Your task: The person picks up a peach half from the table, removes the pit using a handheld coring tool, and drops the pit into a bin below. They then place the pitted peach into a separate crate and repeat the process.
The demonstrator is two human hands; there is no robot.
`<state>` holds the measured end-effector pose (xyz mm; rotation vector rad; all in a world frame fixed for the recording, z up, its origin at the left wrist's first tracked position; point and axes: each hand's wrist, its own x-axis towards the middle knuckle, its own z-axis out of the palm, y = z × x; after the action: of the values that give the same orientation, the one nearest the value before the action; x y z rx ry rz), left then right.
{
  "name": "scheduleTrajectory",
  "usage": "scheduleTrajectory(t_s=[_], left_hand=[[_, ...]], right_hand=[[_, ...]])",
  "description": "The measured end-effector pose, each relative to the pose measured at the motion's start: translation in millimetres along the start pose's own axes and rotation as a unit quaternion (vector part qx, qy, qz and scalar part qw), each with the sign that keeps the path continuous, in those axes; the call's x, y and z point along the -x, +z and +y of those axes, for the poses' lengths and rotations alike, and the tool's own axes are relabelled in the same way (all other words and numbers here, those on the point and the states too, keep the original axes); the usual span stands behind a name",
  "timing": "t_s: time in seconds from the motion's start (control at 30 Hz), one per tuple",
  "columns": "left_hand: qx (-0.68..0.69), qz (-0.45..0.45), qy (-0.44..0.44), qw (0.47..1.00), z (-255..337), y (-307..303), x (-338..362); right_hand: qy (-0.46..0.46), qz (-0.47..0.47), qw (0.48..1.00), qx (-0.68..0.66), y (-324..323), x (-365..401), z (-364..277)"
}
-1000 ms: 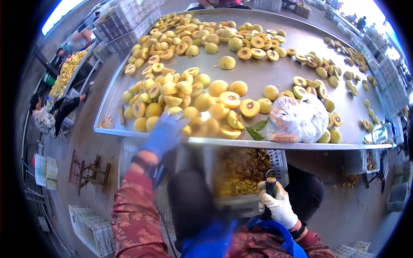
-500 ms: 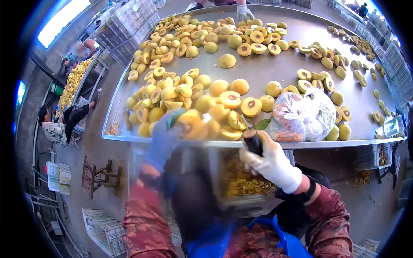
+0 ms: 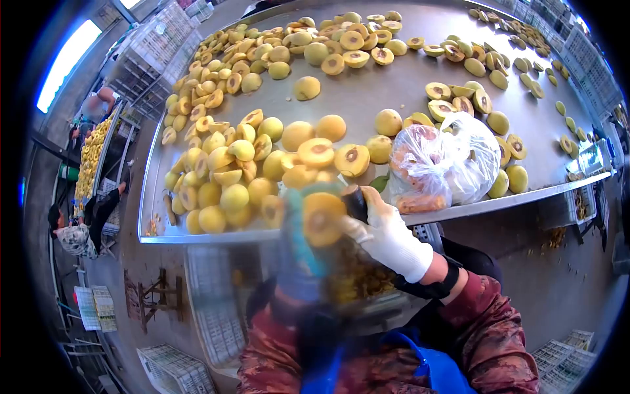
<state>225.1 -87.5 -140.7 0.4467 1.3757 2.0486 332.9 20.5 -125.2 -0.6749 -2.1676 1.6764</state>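
Note:
My left hand point(image 3: 295, 243), in a blue-green glove and blurred by motion, is closed around a halved yellow peach point(image 3: 323, 218). The cut face with its brown centre looks up at me, just over the table's near edge. Close beside it, my right hand point(image 3: 397, 241) in a white knitted glove grips a short tool with a thick dark handle point(image 3: 355, 202). The tool's working end cannot be made out. Just beyond both hands lie more peach halves point(image 3: 316, 152) and a green leaf point(image 3: 378, 184).
Peach halves cover much of the metal table point(image 3: 367, 85). A clear plastic bag point(image 3: 453, 164) with orange-brown contents lies right of my hands. Below the edge stands a crate of scraps point(image 3: 367, 279). White crates point(image 3: 174, 368) and a wooden stool point(image 3: 161, 295) are at left, near other people.
My left hand has moved from the pile toward my right hand, bringing a peach half. The right hand keeps the dark-handled tool. The view has shifted, and a co-worker's gloved hand has left it.

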Motion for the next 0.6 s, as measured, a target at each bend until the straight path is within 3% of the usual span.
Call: scheduleTrajectory(t_s=[0.03, 0.1, 0.13, 0.17, 0.2, 0.3, 0.33, 0.43, 0.6], left_hand=[[-0.097, 0.012, 0.061, 0.993, -1.5, -1.9, -2.2], [-0.093, 0.026, 0.078, 0.992, 3.1, -0.6, -2.6], [0.008, 0.027, 0.034, 0.999, 14.9, 7.6, 1.0], [0.108, 0.028, -0.01, 0.994, 21.4, 11.6, 2.9], [-0.004, 0.005, 0.042, 0.999, 18.1, 3.9, 2.0], [0.018, 0.004, 0.066, 0.998, 11.0, 5.1, 6.7], [-0.044, -0.003, 0.094, 0.995, 9.7, 0.8, 8.5], [-0.187, -0.027, 0.168, 0.967, 7.6, -8.8, 9.9], [-0.222, -0.022, 0.204, 0.953, 9.3, 0.6, 13.8]], right_hand=[[-0.031, 0.01, 0.999, 0.016, -0.9, 2.4, 0.0], [-0.094, 0.027, 0.994, 0.046, 2.9, 11.1, 1.9], [-0.098, 0.004, 0.994, 0.054, 6.5, 13.8, 3.8], [-0.016, -0.077, 0.996, 0.041, 5.3, 16.4, -0.5], [-0.032, -0.074, 0.996, 0.04, 9.2, 18.2, 0.4], [-0.065, -0.062, 0.995, 0.047, 18.4, 22.3, 4.9], [-0.072, -0.058, 0.994, 0.05, 20.2, 23.2, 6.4], [-0.019, -0.103, 0.994, 0.019, 21.4, 25.4, 6.2], [0.005, -0.12, 0.993, 0.008, 24.0, 24.8, 5.0]])
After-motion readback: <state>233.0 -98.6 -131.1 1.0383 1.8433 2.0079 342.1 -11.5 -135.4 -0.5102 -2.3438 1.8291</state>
